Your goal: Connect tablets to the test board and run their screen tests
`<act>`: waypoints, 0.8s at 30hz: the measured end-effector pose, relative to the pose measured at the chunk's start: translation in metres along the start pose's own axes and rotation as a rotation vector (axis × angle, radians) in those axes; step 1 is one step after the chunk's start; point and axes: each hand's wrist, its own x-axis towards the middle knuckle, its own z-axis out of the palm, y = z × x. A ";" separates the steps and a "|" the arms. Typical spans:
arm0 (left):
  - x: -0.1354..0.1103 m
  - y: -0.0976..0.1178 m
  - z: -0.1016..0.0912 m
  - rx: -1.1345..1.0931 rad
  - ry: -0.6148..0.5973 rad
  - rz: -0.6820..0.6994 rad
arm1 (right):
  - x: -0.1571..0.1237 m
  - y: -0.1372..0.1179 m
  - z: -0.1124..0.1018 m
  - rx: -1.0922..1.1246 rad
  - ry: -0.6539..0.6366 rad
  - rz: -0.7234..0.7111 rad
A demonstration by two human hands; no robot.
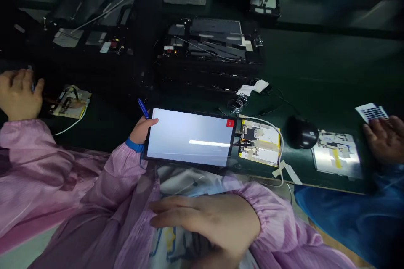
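Note:
My left hand [141,131], with a blue band at its wrist, grips the left end of a lit tablet screen [186,134], thumb on the front. A blue pen [143,108] sticks up from behind that hand. The screen is mostly white, with a small red box near its top right corner. My right hand [211,222] is held low before my body, below the screen and apart from it, fingers stretched out. Dark leads run from the screen's right edge to an exposed circuit board and battery assembly [261,142], beside which a white cable [282,151] curves.
Co-workers' hands are at the left [22,94] and right [386,138]. A round black object [302,132] and another silver assembly [337,155] lie to the right. Black trays of parts [210,56] stand behind. Tape strips [290,172] hang near the bench edge.

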 end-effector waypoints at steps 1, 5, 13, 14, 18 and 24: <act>-0.001 0.001 0.001 0.016 0.000 -0.004 | 0.000 -0.001 -0.002 0.004 -0.009 0.001; -0.002 0.002 0.003 0.051 0.008 -0.001 | -0.006 -0.008 -0.015 0.065 -0.020 0.035; -0.002 -0.001 0.003 0.014 0.057 0.004 | -0.044 -0.031 -0.037 0.138 0.111 0.227; -0.002 -0.001 0.003 0.009 0.055 0.002 | -0.051 -0.032 -0.039 0.133 0.180 0.266; 0.002 -0.006 -0.002 0.000 0.047 0.021 | -0.078 -0.026 -0.062 0.083 0.637 0.280; 0.009 -0.015 -0.010 -0.007 0.016 0.024 | -0.101 -0.006 -0.136 -0.054 1.156 0.248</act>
